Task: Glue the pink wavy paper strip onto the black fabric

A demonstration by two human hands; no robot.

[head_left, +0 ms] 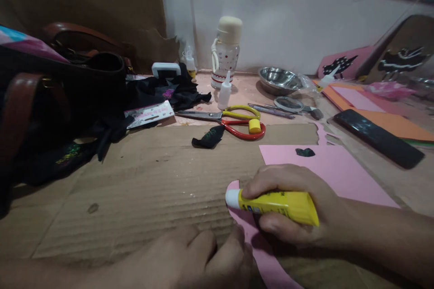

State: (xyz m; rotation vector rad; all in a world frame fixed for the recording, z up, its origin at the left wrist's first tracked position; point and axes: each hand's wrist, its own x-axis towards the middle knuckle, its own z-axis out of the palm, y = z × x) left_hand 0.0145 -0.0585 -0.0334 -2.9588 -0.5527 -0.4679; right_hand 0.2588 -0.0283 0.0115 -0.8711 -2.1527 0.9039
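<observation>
My right hand (294, 207) is wrapped round a yellow glue tube (274, 203) with a white tip. The tip rests at the upper end of a curved, cut piece of pink paper (249, 230) on the cardboard. Lower down, my left hand (203, 257) has its fingers curled, with thumb and forefinger closed at the edge of that pink piece. A pink paper sheet (342, 176) lies behind my right hand, with a small dark scrap (305, 152) on it. Beyond the hands are scissors (222, 119) with red and yellow handles, and a yellow cap (254, 126) sits at the red handle.
Cardboard (135, 189) covers the worktop. Black cloth (162, 90) and a dark bag (61, 99) occupy the left. Along the back stand a water bottle (227, 54), a small white squeeze bottle (225, 92) and a steel bowl (280, 80). A black phone-like slab (378, 137) lies right.
</observation>
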